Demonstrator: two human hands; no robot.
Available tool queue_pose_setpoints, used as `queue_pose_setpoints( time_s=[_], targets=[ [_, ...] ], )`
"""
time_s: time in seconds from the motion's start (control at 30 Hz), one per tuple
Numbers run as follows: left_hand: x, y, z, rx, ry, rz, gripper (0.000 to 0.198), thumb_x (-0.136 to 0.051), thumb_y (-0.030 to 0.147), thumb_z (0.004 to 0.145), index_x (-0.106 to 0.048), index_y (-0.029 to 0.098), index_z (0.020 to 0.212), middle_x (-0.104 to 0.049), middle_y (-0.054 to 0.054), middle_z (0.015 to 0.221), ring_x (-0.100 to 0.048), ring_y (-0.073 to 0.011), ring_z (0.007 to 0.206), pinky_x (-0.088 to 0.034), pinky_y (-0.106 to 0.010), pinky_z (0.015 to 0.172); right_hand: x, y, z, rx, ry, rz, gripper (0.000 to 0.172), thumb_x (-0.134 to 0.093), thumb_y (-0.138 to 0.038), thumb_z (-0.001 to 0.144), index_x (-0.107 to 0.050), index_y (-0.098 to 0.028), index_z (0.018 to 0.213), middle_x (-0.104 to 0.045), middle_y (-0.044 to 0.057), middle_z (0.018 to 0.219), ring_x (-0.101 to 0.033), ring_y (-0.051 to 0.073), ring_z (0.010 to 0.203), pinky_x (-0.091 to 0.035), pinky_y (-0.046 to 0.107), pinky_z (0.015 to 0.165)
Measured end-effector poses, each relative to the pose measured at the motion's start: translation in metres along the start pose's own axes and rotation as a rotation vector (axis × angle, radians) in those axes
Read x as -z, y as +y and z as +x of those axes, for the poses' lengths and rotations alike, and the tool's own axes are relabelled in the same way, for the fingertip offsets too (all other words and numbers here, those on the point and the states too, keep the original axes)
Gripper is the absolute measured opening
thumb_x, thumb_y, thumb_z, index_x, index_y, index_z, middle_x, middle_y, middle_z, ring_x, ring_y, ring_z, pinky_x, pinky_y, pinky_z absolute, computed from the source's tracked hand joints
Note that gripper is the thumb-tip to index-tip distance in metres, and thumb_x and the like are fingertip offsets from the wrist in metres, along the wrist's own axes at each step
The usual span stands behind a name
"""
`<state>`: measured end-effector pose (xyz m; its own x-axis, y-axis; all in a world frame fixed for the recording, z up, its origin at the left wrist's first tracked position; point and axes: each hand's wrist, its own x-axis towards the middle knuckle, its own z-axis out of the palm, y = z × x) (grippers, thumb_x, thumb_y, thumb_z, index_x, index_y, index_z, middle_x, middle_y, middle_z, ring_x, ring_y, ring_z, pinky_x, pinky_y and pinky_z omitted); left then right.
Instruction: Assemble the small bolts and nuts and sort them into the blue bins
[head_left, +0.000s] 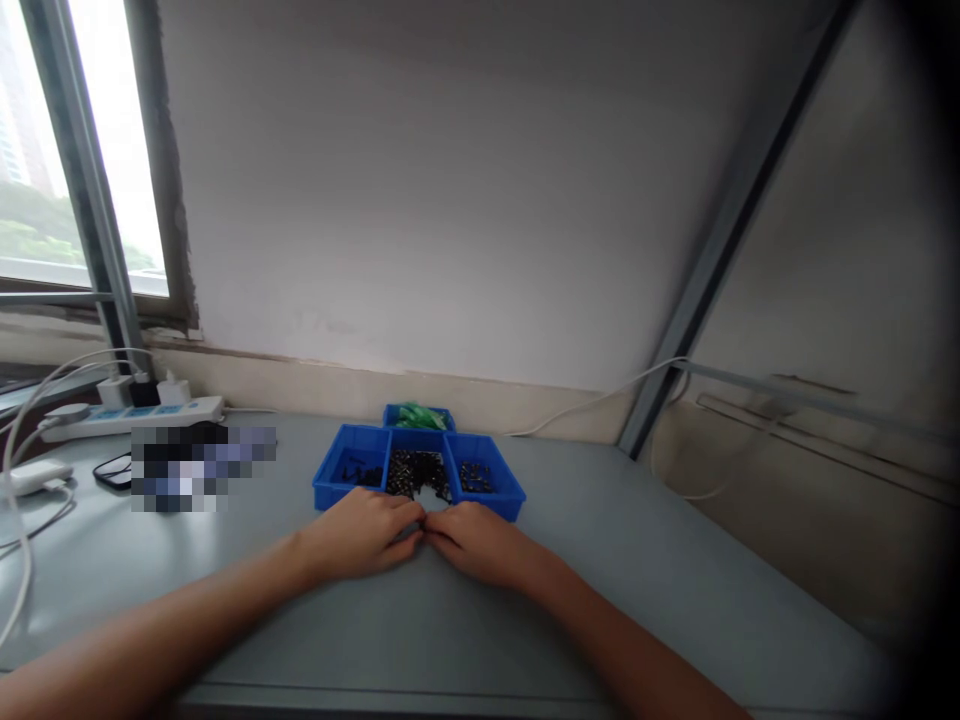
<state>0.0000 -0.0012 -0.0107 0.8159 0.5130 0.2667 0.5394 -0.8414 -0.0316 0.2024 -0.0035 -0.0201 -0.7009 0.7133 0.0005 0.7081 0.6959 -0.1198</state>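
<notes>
My left hand and my right hand meet fingertip to fingertip just in front of the blue bins. Both are closed in a pinch; whatever lies between the fingers is too small and too hidden to name. Behind the left hand stands a blue bin with dark small parts in it. A middle bin holds many small dark and shiny pieces, with something pale at its front edge. The right blue bin contains small metallic-looking pieces.
A further blue bin with green plastic sits at the back. To the left are a white power strip with plugs, white cables, a white adapter and a blurred-out item. Metal posts rise from the grey table.
</notes>
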Motion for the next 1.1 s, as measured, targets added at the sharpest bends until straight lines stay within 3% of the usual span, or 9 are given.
queue_pose_setpoints(
  time_s=[0.53,0.77,1.1],
  targets=[
    [-0.009,-0.004,-0.002,0.004,-0.061,0.026,0.018,-0.051,0.028,0.092,-0.058,0.013,0.085,-0.061,0.0,0.072,-0.06,-0.0137,0.062,-0.049,-0.028,0.061,0.006,-0.002,-0.002,-0.015,0.056,-0.008,0.018,-0.053,-0.029,0.093,-0.061,-0.014,0.099,-0.064,0.004,0.097,-0.062,0.018,0.086,-0.05,0.039,0.077],
    [-0.013,-0.006,-0.003,0.021,-0.091,0.023,0.023,-0.052,0.033,0.094,-0.06,0.012,0.086,-0.062,-0.001,0.076,-0.06,-0.0131,0.066,-0.051,-0.03,0.064,0.009,-0.007,-0.002,-0.007,0.1,-0.017,0.023,-0.044,-0.024,0.094,-0.066,-0.018,0.089,-0.07,0.004,0.084,-0.063,0.018,0.078,-0.04,0.026,0.068],
    [-0.009,-0.003,-0.002,0.012,-0.119,0.04,0.018,-0.052,0.028,0.093,-0.059,0.013,0.087,-0.062,-0.001,0.077,-0.06,-0.0135,0.067,-0.051,-0.03,0.066,0.009,-0.007,-0.002,0.014,0.12,-0.022,0.024,-0.043,-0.025,0.093,-0.066,-0.018,0.087,-0.07,0.004,0.083,-0.063,0.018,0.077,-0.036,0.024,0.066]
  ],
)
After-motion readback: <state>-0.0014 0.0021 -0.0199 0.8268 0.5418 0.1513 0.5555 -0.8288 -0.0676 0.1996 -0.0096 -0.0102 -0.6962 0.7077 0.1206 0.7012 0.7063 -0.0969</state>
